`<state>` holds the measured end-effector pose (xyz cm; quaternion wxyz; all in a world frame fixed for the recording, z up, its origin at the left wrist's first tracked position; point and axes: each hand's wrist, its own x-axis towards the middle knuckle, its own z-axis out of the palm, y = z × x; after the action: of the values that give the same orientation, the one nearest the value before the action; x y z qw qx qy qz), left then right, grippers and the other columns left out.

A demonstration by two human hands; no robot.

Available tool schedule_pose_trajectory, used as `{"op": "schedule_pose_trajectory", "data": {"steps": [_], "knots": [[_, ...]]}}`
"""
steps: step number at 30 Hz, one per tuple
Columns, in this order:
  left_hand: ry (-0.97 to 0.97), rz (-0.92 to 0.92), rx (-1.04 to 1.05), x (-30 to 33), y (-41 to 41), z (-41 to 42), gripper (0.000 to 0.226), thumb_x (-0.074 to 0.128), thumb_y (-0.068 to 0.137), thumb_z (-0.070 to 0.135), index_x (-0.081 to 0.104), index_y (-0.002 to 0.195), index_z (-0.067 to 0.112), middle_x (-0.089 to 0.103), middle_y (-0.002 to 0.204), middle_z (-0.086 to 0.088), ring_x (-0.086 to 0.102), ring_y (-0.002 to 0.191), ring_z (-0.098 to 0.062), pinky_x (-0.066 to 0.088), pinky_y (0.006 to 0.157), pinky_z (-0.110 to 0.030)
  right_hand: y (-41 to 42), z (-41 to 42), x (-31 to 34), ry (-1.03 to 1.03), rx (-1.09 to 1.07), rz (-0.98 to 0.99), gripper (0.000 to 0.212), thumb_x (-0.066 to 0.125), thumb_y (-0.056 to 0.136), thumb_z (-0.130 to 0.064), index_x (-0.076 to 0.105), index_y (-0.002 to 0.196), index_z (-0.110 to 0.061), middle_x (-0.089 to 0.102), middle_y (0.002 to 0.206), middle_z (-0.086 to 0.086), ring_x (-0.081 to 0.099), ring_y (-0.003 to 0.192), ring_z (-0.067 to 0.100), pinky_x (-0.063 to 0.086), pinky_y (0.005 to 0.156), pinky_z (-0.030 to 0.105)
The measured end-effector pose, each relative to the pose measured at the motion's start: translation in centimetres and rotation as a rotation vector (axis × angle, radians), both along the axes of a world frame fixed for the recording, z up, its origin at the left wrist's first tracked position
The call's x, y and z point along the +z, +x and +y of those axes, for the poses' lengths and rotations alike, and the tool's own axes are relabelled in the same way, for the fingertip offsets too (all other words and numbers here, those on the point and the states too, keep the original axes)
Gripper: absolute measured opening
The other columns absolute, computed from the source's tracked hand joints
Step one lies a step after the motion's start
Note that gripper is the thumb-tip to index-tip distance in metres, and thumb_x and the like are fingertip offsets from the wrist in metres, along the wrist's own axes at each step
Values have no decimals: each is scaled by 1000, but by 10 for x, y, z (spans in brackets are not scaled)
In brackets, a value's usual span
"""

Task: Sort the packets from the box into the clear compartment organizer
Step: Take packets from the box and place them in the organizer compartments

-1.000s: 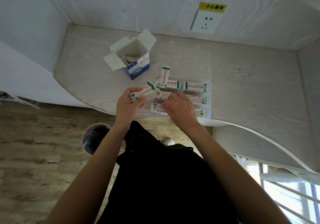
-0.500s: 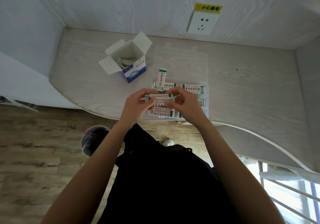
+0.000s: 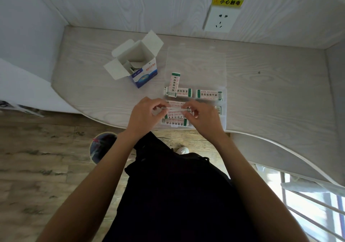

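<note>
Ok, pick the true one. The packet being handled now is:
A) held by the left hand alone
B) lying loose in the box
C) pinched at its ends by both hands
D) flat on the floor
C: the left hand and right hand each pinch one end of the packet above the organizer.

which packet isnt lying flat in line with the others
The packet at the organizer's far left corner. It points away from the person, crossing over a sideways packet; the other packets lie sideways.

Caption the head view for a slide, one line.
Both hands, left and right, pinch a white packet over the clear compartment organizer; open blue-and-white box behind.
</note>
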<state>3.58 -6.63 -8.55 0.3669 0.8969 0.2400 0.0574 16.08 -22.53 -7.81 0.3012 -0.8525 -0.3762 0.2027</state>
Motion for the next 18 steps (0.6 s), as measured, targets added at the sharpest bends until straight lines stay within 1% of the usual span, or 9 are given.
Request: {"op": "schedule_pose_trajectory", "data": {"steps": [3, 5, 6, 7, 9, 11, 14, 18], "knots": [[115, -2, -54, -5, -3, -2, 14, 68, 83, 25, 70, 96, 23, 67, 87, 10, 47, 77, -6, 33, 63, -10, -4, -3, -5, -43, 2, -15, 7, 61, 88, -31, 64, 94, -28, 61, 74, -7, 53, 67, 9, 46, 66, 29], [221, -7, -102, -7, -4, -4, 13, 72, 79, 24, 71, 92, 21, 68, 84, 6, 50, 78, -12, 40, 60, -18, -5, -4, -5, -57, 25, -51, 9, 62, 87, -30, 66, 93, -24, 61, 81, -12, 51, 72, 7, 46, 70, 29], [261, -10, -118, -8, -4, -5, 13, 73, 78, 25, 71, 90, 21, 67, 84, 4, 52, 79, -15, 43, 59, -22, -5, -4, -5, -64, 39, -63, 10, 63, 87, -29, 67, 93, -22, 63, 87, -10, 52, 76, 7, 46, 72, 29], [289, -11, -125, -9, -4, -6, 13, 73, 77, 25, 71, 90, 21, 66, 84, 2, 53, 79, -17, 43, 57, -23, -5, -4, -5, -76, 54, -73, 10, 63, 87, -28, 67, 93, -21, 64, 92, -8, 53, 79, 8, 46, 73, 29], [331, -9, -126, -9, -5, -6, 14, 73, 77, 28, 73, 89, 21, 61, 84, 0, 53, 79, -18, 39, 57, -21, -5, -3, -5, -108, 84, -92, 12, 63, 87, -28, 68, 93, -18, 63, 96, -4, 58, 83, 11, 48, 73, 30], [358, 5, -121, -10, -5, -6, 16, 74, 75, 30, 74, 88, 21, 58, 85, -1, 52, 79, -18, 36, 57, -19, -6, -3, -5, -147, 114, -99, 15, 62, 88, -28, 68, 94, -16, 60, 98, -3, 59, 85, 14, 46, 71, 28], [362, 25, -122, -12, -8, -6, 19, 77, 74, 30, 73, 90, 21, 56, 86, -1, 50, 80, -18, 36, 57, -20, -7, -2, -6, -175, 135, -103, 18, 60, 90, -28, 67, 97, -13, 57, 101, -1, 60, 85, 16, 41, 71, 26], [340, 63, -101, -12, -10, -4, 22, 75, 75, 34, 72, 92, 22, 55, 88, -1, 50, 83, -16, 36, 58, -20, -7, 2, -4, -193, 149, -118, 20, 58, 91, -29, 66, 99, -12, 58, 102, 1, 62, 85, 22, 44, 73, 30]]}}
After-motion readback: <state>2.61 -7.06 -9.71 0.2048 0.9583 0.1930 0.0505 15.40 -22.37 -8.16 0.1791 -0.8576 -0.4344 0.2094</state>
